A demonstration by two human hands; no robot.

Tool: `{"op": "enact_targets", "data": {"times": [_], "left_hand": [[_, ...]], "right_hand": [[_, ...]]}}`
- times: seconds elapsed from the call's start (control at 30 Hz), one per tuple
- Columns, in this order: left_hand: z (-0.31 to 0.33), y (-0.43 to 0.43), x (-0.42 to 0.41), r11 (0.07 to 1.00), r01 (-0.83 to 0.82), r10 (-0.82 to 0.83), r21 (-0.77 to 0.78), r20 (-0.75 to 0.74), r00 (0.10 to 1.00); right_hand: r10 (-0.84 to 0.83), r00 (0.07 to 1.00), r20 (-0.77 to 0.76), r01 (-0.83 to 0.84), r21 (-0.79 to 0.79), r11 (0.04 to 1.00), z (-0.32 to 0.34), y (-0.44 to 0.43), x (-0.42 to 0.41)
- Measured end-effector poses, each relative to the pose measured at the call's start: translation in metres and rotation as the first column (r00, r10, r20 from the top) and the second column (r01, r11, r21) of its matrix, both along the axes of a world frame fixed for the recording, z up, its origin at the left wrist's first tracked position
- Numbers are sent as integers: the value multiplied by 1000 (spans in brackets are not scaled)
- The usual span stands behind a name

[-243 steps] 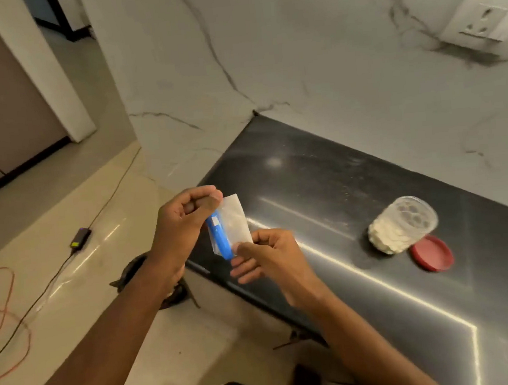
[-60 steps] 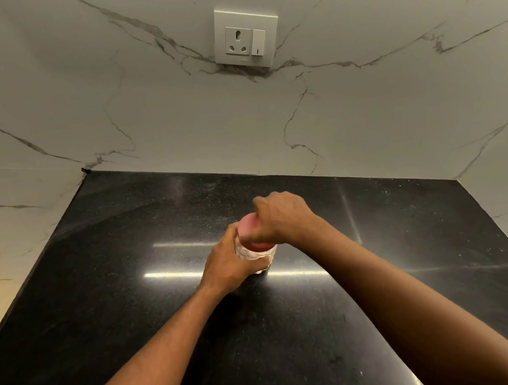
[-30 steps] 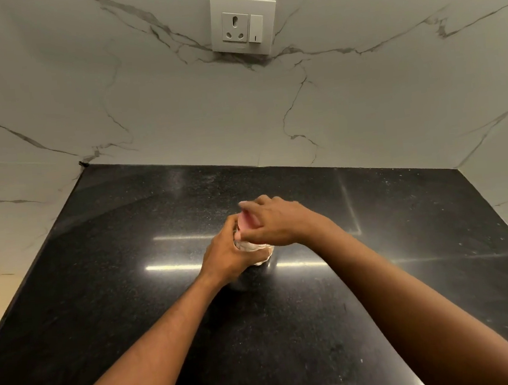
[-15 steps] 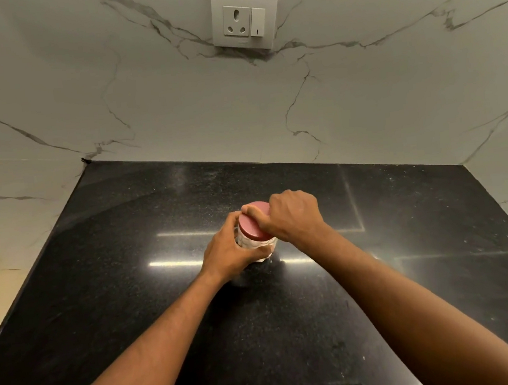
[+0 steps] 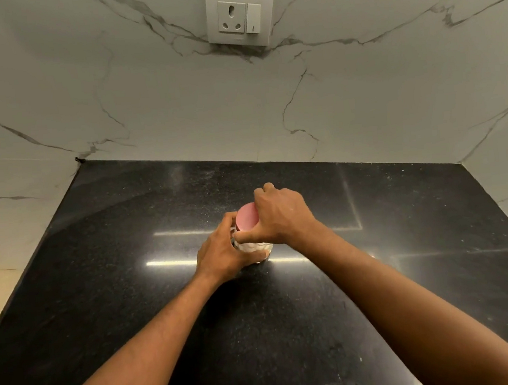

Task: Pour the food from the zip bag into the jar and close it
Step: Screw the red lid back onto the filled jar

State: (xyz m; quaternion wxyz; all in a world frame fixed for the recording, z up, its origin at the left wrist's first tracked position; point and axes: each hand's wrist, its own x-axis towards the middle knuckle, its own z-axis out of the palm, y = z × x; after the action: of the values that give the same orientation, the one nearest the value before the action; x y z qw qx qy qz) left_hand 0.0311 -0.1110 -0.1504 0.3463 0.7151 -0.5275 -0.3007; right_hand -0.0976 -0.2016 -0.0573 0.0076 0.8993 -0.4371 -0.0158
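Observation:
A small clear jar (image 5: 256, 247) with pale food inside stands upright in the middle of the black counter (image 5: 129, 266). A red lid (image 5: 246, 217) sits on top of it. My left hand (image 5: 224, 254) wraps around the jar's body from the left. My right hand (image 5: 280, 216) grips the lid's rim from the right, thumb across the front edge. Most of the jar is hidden behind my fingers. The zip bag is not in view.
A white marble wall (image 5: 176, 106) rises behind the counter, with a white socket and switch plate (image 5: 240, 13) high up. The wall also closes off the counter's right side. The counter's left edge (image 5: 29, 260) drops to a pale floor.
Earlier I held the zip bag, with the jar open and the lid beside it. Now the lid is on the jar, and my right hand has shifted its grip around the lid over the last second.

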Motion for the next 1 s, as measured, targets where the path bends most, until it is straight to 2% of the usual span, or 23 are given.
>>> {"op": "enact_targets", "data": {"times": [0.17,0.3,0.47,0.7,0.77,0.8,0.87,0.93,1.0], "left_hand": [[1,-2,3,1000,10,-10,-3,-15,1000],[3,-2,4,1000,19,-19,23,3,1000],[5,-1,3,1000,5,-6,29,49,999],[15,-3,4,1000,12,-13,22,36,999],[12,-3,4,999,37,-36,14,-39,999],[9,1,3,998,56,-56,-4,-80,995],[3,10,1,996,68,-75,-55,-136,988],[-1,16,0,997,37,-50,-75,-177,983],[-3,17,1,997,-10,-5,-79,-184,983]], "right_hand": [[-35,999,-5,35,4,999,4,4,15],[86,995,-55,-81,95,992,0,1,-8],[70,986,154,-85,92,992,-14,3,-23],[64,967,248,-73,27,997,-23,3,-24],[24,947,319,-73,141,987,-30,5,-28],[-33,920,390,-77,263,962,-37,10,-33],[-212,809,548,-101,486,868,-55,26,-41],[-347,691,634,-104,563,820,-76,38,-47],[-409,599,688,-103,573,813,-91,44,-47]]}}
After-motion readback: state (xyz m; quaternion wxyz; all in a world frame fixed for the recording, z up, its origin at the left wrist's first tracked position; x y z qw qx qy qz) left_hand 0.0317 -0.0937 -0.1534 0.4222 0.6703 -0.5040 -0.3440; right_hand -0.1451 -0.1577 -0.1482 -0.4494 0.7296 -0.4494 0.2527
